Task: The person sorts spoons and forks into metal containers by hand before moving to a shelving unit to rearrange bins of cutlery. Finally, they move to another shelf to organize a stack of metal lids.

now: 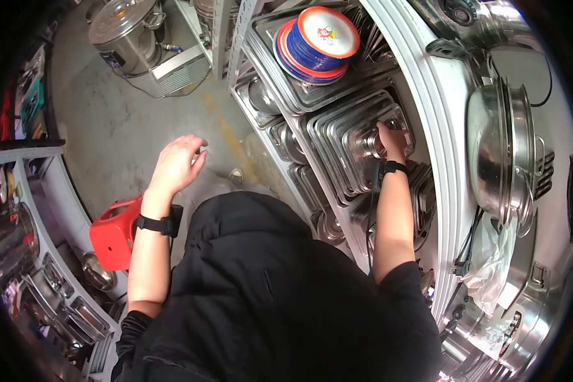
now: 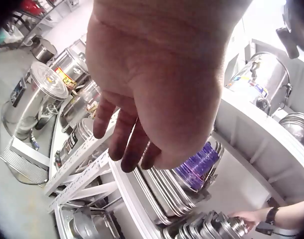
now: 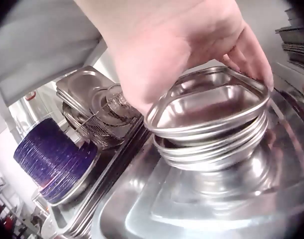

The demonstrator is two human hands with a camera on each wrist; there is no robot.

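Note:
In the right wrist view my right hand point(image 3: 187, 55) grips a small stack of divided metal dishes point(image 3: 212, 112) by its rim, thumb on one side and fingers on the far side. The stack rests on a large metal tray point(image 3: 142, 219). From the head view, that hand point(image 1: 395, 141) reaches onto a shelf of stacked metal trays point(image 1: 337, 149). My left hand point(image 1: 178, 164) hangs in the air over the floor, fingers loosely bent, holding nothing; the left wrist view shows its palm point(image 2: 157, 84) with nothing in it.
Blue-edged plates point(image 1: 328, 38) stand stacked on trays beyond my right hand. A red stool point(image 1: 114, 239) is at the left, a large lidded pot point(image 1: 124, 35) on the floor ahead. The white shelf edge point(image 1: 420, 95) and a metal pan point(image 1: 490, 149) lie to the right.

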